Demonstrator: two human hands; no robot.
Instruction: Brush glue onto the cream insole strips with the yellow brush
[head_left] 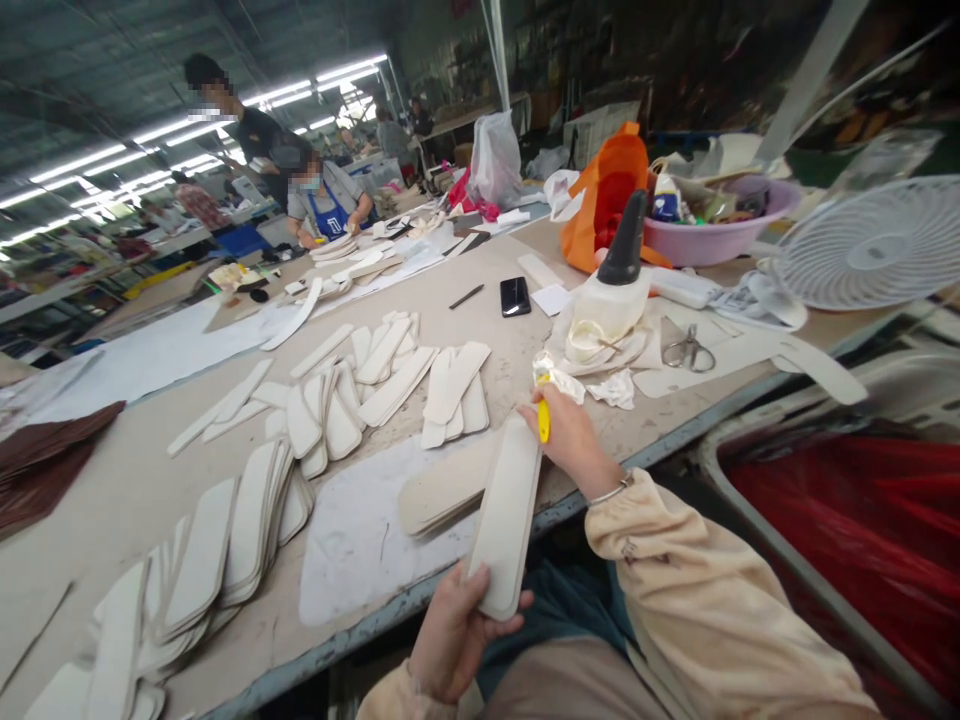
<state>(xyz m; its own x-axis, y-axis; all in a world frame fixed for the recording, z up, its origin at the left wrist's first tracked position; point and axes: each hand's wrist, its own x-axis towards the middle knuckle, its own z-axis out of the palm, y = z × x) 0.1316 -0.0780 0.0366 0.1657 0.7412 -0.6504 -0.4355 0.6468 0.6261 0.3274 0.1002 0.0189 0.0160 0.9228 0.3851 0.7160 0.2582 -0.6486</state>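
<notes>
Left hand [454, 625] has the near end of a pale strip [506, 520] pinched just right of the white sheet [345, 560], long axis pointing forward with the far end leaning slightly right. Right hand [571, 440] grips a yellow tool [544, 422] beside that far end.

Head camera, one wide view: worn on the person's head, facing forward and down over the grip.
I get the grip at near range, right of centre and low: left hand [461, 625] at the near end of the white strip [510, 515], right hand [574, 440] at its far end, sleeves [690, 570] running in from the bottom edge. I look from above the wearer's own lap [551, 615]. Past the grip, the view crosses the worktable [427, 310] to a distant co-worker [330, 205] and ceiling lights [79, 164]; right of it, the frame cuts a fan [877, 250].
</notes>
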